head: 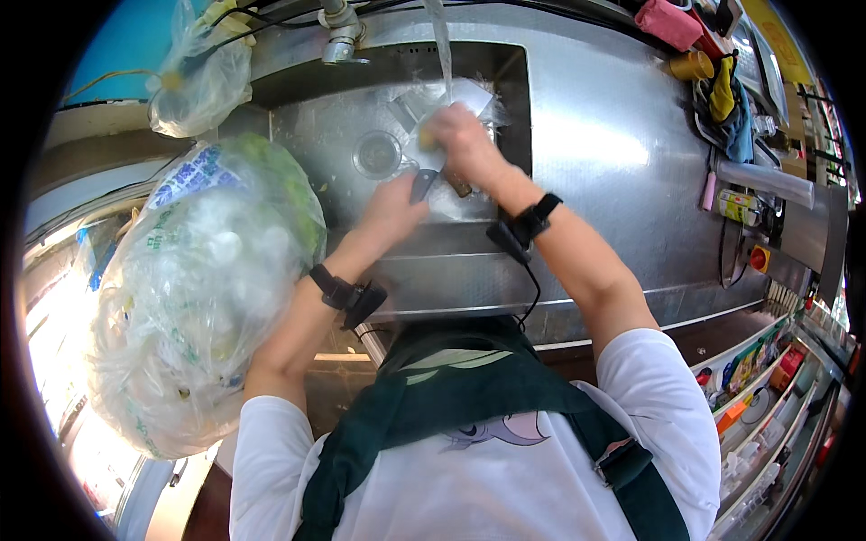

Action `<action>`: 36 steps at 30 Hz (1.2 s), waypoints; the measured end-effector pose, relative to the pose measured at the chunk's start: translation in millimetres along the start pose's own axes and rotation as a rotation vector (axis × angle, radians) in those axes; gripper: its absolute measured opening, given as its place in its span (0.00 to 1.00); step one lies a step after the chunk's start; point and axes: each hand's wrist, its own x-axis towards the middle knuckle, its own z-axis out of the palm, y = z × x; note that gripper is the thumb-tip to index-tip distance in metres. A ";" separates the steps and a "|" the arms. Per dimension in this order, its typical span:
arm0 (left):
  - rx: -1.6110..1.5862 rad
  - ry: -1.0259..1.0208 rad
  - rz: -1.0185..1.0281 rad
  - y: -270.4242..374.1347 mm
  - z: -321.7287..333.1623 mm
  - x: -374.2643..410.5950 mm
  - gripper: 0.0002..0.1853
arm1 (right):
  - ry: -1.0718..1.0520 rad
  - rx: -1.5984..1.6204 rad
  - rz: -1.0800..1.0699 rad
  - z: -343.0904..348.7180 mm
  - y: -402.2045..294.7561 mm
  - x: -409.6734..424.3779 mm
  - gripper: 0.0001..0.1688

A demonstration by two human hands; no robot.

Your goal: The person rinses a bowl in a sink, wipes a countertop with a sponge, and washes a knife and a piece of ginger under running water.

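Observation:
Both my hands are over a stainless steel sink (304, 135). My left hand (396, 206) grips the dark handle (424, 184) of a tool whose pale, flat blade seems to point away under my other hand; blur hides its exact kind. My right hand (460, 138) is closed on a small yellowish thing (427, 137), perhaps a sponge, against that blade. Water (441, 47) runs down just beyond my right fingers. Flat, shiny blade-like pieces (471, 98) lie in the sink under the stream. A brown handle (458, 184) shows below my right hand. The round drain (377, 155) is left of them.
A big clear plastic bag (203, 291) with green and pale contents bulges beside my left arm. A smaller bag (203, 88) hangs at the upper left, near the metal tap valve (342, 40). The steel counter (595, 176) extends right, towards an orange cup (691, 66), cloths and jars.

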 end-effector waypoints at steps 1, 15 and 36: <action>0.002 0.003 -0.008 0.4 -0.9 0.5 0.14 | -0.023 0.036 -0.036 0.4 -14.4 -1.1 0.16; 0.078 0.082 0.082 -4.4 2.3 4.9 0.13 | 0.127 -0.115 0.057 -3.4 19.4 10.1 0.14; 0.194 0.145 0.096 -0.8 -0.7 7.9 0.16 | 0.196 0.042 0.451 15.7 -15.2 10.0 0.23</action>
